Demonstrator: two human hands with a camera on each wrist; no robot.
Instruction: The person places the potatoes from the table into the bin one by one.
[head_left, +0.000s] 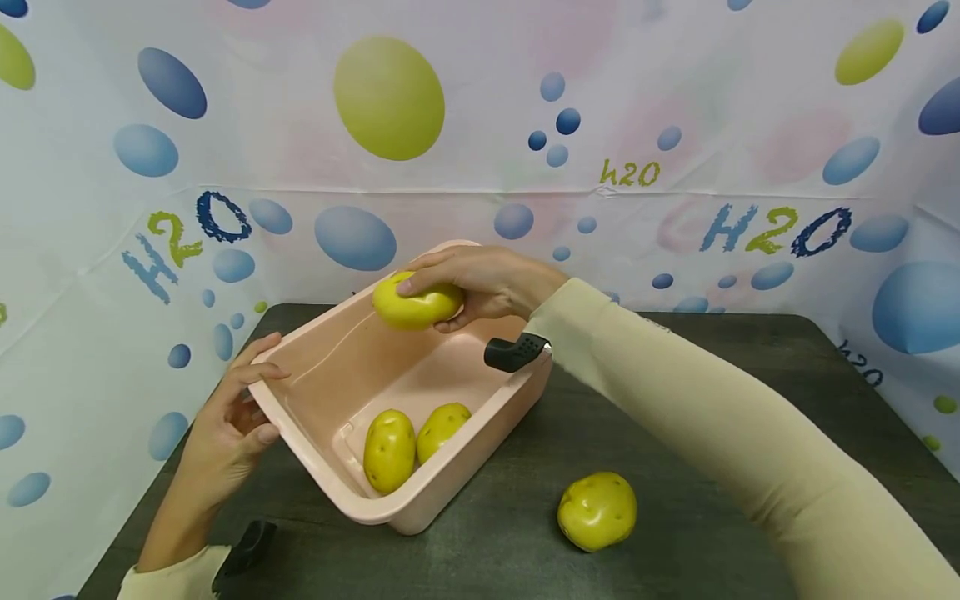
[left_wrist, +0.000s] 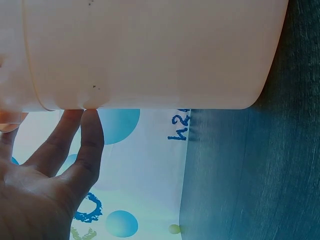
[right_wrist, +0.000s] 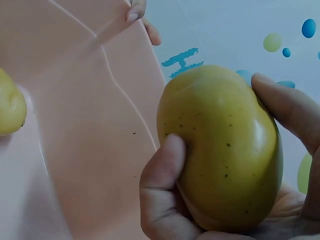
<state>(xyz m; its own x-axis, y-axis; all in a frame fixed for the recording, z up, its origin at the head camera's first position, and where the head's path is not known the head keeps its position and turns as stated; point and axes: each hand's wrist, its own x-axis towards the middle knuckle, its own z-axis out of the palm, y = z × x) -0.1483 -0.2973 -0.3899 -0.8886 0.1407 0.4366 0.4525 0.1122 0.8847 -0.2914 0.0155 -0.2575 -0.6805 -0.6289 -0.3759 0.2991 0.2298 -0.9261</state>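
A pale pink plastic basin [head_left: 480,450] is tilted over the table, its open side facing me. My left hand [head_left: 225,425] grips its left rim, fingers over the edge and thumb on the outside. In the left wrist view the basin's outer wall [left_wrist: 150,55] fills the top, with fingers against its edge. Above the basin's opening, my right hand [head_left: 487,279] holds a yellow potato [head_left: 412,307]. Thumb and fingers wrap this dark-specked potato [right_wrist: 225,150] in the right wrist view. Inside the basin, two more potatoes, one upright [head_left: 389,451] and one slanted [head_left: 442,431], lie at the near wall.
Another yellow potato [head_left: 597,511] lies on the dark wooden table [head_left: 675,417], right of the basin. Behind the table hangs a white curtain [head_left: 480,125] printed with blue and green dots. Black wrist mounts [head_left: 517,352] stick out at both sleeves.
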